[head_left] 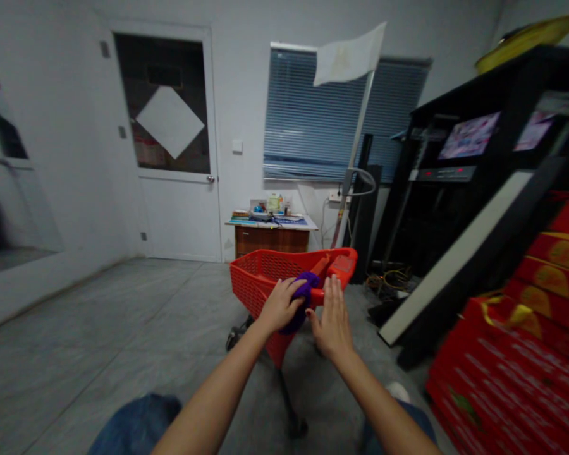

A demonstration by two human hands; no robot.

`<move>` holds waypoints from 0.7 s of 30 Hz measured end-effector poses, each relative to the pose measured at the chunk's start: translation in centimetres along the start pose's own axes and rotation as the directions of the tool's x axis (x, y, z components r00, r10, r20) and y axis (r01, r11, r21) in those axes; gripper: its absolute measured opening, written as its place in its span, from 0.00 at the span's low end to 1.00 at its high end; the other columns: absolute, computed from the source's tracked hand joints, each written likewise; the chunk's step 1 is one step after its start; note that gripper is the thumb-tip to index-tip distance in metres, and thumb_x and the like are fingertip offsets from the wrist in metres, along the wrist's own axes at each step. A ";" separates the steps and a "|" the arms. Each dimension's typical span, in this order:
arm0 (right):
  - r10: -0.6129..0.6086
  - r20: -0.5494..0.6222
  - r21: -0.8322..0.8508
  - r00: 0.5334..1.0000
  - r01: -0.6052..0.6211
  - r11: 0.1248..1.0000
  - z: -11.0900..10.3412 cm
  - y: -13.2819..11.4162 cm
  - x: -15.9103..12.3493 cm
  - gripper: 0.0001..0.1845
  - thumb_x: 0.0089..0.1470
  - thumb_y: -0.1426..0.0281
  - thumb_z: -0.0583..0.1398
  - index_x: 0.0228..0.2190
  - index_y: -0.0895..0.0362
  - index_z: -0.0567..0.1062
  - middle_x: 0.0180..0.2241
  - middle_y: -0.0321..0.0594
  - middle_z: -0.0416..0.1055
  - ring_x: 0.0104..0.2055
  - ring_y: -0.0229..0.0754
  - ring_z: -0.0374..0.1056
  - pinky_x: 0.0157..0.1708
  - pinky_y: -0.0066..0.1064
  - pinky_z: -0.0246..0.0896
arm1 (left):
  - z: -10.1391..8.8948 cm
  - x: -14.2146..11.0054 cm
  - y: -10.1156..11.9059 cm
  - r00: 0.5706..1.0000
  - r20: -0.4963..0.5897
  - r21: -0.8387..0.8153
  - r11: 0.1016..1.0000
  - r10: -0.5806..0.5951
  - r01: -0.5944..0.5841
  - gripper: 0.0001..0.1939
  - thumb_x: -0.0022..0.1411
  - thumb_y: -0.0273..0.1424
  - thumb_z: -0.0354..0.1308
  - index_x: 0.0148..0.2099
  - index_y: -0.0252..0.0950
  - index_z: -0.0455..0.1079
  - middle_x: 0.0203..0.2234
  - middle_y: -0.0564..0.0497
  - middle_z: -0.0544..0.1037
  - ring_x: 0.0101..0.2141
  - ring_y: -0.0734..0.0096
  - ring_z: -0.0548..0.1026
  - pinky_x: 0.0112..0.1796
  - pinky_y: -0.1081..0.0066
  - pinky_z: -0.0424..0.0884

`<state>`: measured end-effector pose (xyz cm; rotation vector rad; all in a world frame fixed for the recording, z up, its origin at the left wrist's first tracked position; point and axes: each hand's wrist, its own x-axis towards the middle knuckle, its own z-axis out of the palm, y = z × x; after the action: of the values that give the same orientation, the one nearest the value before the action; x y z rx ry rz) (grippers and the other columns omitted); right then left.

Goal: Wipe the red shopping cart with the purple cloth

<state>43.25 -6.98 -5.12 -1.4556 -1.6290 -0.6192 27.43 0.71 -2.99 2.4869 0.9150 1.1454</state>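
A red plastic shopping cart (253, 284) with perforated basket walls stands right in front of me on dark legs with casters. My left hand (282, 304) is closed around a bunched purple cloth (308, 284), which lies against the cart's near rim and hangs down its outer side. To its right, my right hand (332, 322) is open, fingers straight and close together, the thumb held apart. Its fingertips overlap the cart's red handle end (342, 268); whether they touch it I cannot tell. Part of the rim is hidden behind my hands.
Red cartons (507, 373) are stacked close on the right, beside a leaning white board (455, 259) and a black rack (512, 76). A small cabinet (270, 239) carrying bottles and papers stands by the back wall. A white door (180, 218) is at the back left.
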 end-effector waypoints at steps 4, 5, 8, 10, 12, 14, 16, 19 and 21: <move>0.049 -0.024 0.071 0.999 -0.047 0.996 0.3 1.2 0.2 0.44 0.65 0.46 0.42 0.70 0.59 0.36 0.71 0.54 0.41 0.73 0.55 0.35 0.65 0.57 0.48 | 0.0 0.1 -3.0 0.991 -0.037 -0.013 0.992 -0.128 0.128 0.23 0.68 0.31 0.51 0.64 0.40 0.63 0.63 0.43 0.66 0.64 0.60 0.61 0.66 0.47 0.50; 0.045 -0.016 0.092 0.999 -0.043 0.995 0.4 1.3 0.2 0.43 0.65 0.46 0.42 0.70 0.58 0.37 0.71 0.54 0.42 0.73 0.55 0.36 0.65 0.57 0.48 | 0.2 0.1 -3.5 0.987 -0.045 -0.029 0.988 -0.156 0.155 0.23 0.68 0.31 0.50 0.64 0.38 0.63 0.65 0.42 0.64 0.66 0.59 0.59 0.66 0.48 0.51; 0.026 -0.001 0.137 1.000 -0.026 0.990 0.7 1.1 0.3 0.43 0.65 0.46 0.43 0.70 0.57 0.39 0.70 0.53 0.43 0.73 0.56 0.36 0.65 0.57 0.48 | 0.9 0.0 -3.1 0.988 -0.080 -0.058 0.990 -0.132 0.128 0.23 0.68 0.29 0.50 0.64 0.39 0.62 0.67 0.42 0.61 0.67 0.60 0.56 0.66 0.48 0.50; 0.019 0.000 0.157 1.000 -0.018 0.987 0.8 0.7 0.2 0.43 0.65 0.45 0.44 0.70 0.57 0.40 0.70 0.53 0.44 0.73 0.56 0.36 0.65 0.57 0.48 | 1.3 -0.1 -1.7 0.994 -0.100 -0.058 0.997 -0.047 0.041 0.24 0.68 0.28 0.50 0.65 0.41 0.63 0.66 0.45 0.62 0.67 0.61 0.57 0.66 0.49 0.50; 0.010 0.007 0.174 1.000 -0.011 0.985 0.8 0.5 0.1 0.43 0.65 0.45 0.43 0.70 0.57 0.40 0.70 0.52 0.44 0.73 0.55 0.36 0.65 0.57 0.48 | 1.5 -0.1 -0.3 0.995 -0.100 -0.058 0.998 0.029 -0.035 0.25 0.67 0.28 0.50 0.65 0.43 0.63 0.65 0.46 0.64 0.66 0.62 0.58 0.66 0.50 0.51; -0.011 0.036 0.196 0.999 0.004 0.981 0.7 0.7 0.1 0.42 0.65 0.45 0.42 0.70 0.56 0.41 0.70 0.51 0.45 0.73 0.53 0.37 0.66 0.55 0.47 | 1.3 0.1 0.2 0.995 -0.090 -0.065 0.996 0.049 -0.055 0.24 0.67 0.28 0.51 0.64 0.44 0.63 0.64 0.47 0.67 0.65 0.63 0.60 0.66 0.50 0.52; -0.030 0.073 0.218 0.997 0.013 0.976 0.7 1.5 0.3 0.41 0.66 0.46 0.40 0.70 0.55 0.42 0.70 0.49 0.45 0.72 0.51 0.38 0.67 0.53 0.46 | 0.9 0.4 -0.5 0.996 -0.087 -0.073 0.997 0.024 -0.031 0.23 0.67 0.28 0.51 0.62 0.43 0.66 0.61 0.47 0.70 0.63 0.63 0.64 0.66 0.51 0.53; 0.047 0.083 0.235 0.995 -0.065 0.970 1.3 3.5 0.9 0.38 0.68 0.49 0.37 0.70 0.56 0.43 0.71 0.48 0.43 0.73 0.50 0.38 0.68 0.53 0.44 | -0.1 1.1 -2.9 0.995 -0.094 -0.087 0.996 -0.028 0.020 0.21 0.65 0.26 0.51 0.59 0.41 0.69 0.56 0.47 0.75 0.58 0.64 0.69 0.64 0.53 0.59; 0.144 0.081 0.235 0.986 -0.159 0.959 2.0 4.7 1.3 0.36 0.68 0.51 0.36 0.70 0.56 0.44 0.71 0.48 0.43 0.73 0.50 0.36 0.67 0.54 0.44 | -0.7 1.5 -4.1 0.994 -0.095 -0.088 0.995 -0.058 0.050 0.20 0.64 0.25 0.51 0.57 0.40 0.71 0.55 0.47 0.76 0.57 0.64 0.71 0.62 0.54 0.62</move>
<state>47.31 -3.64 -5.86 -1.4146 -1.5624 -0.2797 25.84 4.75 -3.56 2.3423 0.9326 1.2703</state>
